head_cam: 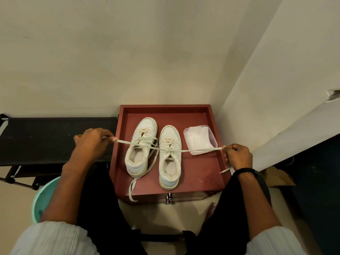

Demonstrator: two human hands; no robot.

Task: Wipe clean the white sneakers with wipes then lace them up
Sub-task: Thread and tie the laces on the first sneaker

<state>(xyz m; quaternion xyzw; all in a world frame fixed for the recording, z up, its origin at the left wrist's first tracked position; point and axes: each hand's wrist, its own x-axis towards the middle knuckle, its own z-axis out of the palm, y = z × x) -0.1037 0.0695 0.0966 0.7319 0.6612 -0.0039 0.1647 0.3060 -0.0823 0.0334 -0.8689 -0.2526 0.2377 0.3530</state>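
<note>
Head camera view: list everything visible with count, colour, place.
White leather sneakers: two, white, side by side on tray.
Flat cream shoelace: one, cream, stretched between both hands.
Loose cream lace: one, cream, over tray's near edge.
Dark red wooden tray: one, red, against wall.
Clear plastic box of wipes: one, clear, tray's right.
Black fabric bench: one, black, left of tray.
Mint plastic tub: one, green, floor lower left.
Left hand: one, grip pinching lace end.
Right hand: one, grip pinching lace.

No writing, brand or number can be read: the white sneakers (136, 167), the tub of wipes (214, 143) and the red table (199, 174) show no legible lettering
</note>
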